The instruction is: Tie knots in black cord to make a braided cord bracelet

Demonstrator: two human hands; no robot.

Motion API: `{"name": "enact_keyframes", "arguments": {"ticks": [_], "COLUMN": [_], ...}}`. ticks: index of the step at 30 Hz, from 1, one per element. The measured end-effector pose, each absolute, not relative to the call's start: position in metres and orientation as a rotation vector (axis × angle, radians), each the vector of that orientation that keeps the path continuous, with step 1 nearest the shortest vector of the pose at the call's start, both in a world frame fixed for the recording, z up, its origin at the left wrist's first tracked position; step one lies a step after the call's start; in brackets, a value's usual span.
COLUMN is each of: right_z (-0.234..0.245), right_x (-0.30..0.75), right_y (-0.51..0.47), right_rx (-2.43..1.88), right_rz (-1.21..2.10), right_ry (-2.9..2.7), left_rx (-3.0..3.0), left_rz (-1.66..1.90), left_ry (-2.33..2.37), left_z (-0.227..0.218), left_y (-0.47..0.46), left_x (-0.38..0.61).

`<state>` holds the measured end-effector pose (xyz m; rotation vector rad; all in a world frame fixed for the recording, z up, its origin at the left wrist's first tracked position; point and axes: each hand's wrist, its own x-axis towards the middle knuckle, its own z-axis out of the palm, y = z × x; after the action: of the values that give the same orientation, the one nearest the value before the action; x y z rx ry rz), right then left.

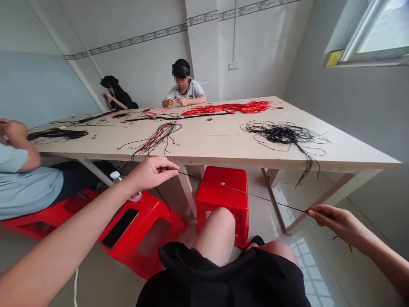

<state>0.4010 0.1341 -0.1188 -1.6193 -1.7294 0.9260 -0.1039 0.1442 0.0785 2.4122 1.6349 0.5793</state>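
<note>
My left hand (pixel 152 173) and my right hand (pixel 332 221) are held wide apart in front of me, below the table edge. A thin black cord (pixel 243 192) runs taut between them, pinched in the fingertips of each hand. More of the cord hangs loose below my left hand, and a short end dangles under my right hand. On the pale wooden table (pixel 204 145), a tangle of black cords (pixel 286 134) lies nearest my right hand. A black-and-red tangle (pixel 156 138) lies nearest my left.
A heap of red cords (pixel 226 108) lies at the far side of the table. Several co-workers sit around it, one in a pale blue shirt (pixel 25 183) at the left. Red plastic stools (pixel 222 200) stand below my hands, and a plastic water bottle (pixel 118 179) stands near my left arm.
</note>
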Motion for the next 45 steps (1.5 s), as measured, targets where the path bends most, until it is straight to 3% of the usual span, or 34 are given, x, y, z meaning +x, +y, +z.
{"name": "enact_keyframes", "arguments": {"ticks": [6, 9, 13, 17, 21, 32, 45], "right_z": [-0.178, -0.183, -0.135, -0.064, -0.023, -0.014, -0.022], "right_x": [0.402, 0.378, 0.304, 0.204, 0.141, 0.133, 0.129], "right_y": [0.169, 0.171, 0.147, 0.112, 0.09, 0.07, 0.073], "right_rx": [-1.556, -1.491, -1.274, -0.81, -0.48, -0.727, -0.82], "right_rz": [1.004, 1.004, 0.9, 1.194, 1.407, 1.879, 1.702], "right_ry": [-1.737, -1.885, -1.922, -1.691, -1.4, -1.051, -1.222], "left_rx": [2.345, 2.252, 2.152, 2.099, 1.988, 1.603, 1.604], "left_rz": [0.471, 0.505, 0.601, 0.626, 0.643, 0.711, 0.729], "left_ry": [1.693, 1.705, 1.625, 1.541, 1.461, 1.363, 1.356], "left_z": [0.104, 0.112, 0.105, 0.088, 0.074, 0.048, 0.045], "left_y": [0.129, 0.118, 0.107, 0.1, 0.09, 0.065, 0.067], "left_x": [-0.076, -0.062, -0.042, -0.026, -0.019, -0.036, -0.048]}}
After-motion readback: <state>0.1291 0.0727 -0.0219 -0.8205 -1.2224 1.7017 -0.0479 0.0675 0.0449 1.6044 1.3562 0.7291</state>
